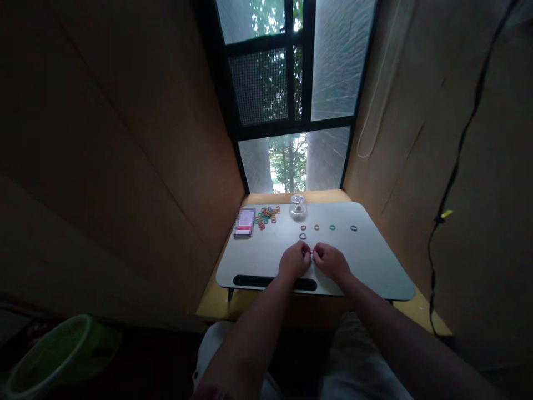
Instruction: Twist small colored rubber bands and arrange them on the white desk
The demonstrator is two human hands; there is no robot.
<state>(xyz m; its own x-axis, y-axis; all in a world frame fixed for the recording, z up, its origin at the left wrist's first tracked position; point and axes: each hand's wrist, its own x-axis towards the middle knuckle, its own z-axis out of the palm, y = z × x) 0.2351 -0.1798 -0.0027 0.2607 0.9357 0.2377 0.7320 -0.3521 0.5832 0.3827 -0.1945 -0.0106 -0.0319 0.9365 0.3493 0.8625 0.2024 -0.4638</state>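
My left hand [295, 259] and my right hand [332, 260] meet over the near middle of a white lap table [375, 266]. Both are closed, fingertips pinching a small pinkish-red band [311, 251] between them; most of it is hidden by the fingers. Just beyond my left hand lies a pale purple band [302, 236]. Behind it runs a spaced row: a red band [303, 228], a yellow band [317, 227], a green band [332, 227] and a dark teal band [353, 228]. A loose pile of coloured bands [266, 215] lies at the back left.
At the back edge stands a small clear container [297, 209]. A phone [245, 223] lies at the left edge, its screen blurred. A black slot [254, 280] runs along the front. Walls flank the table, a window [291, 128] is behind, and a black cable [453, 178] hangs right.
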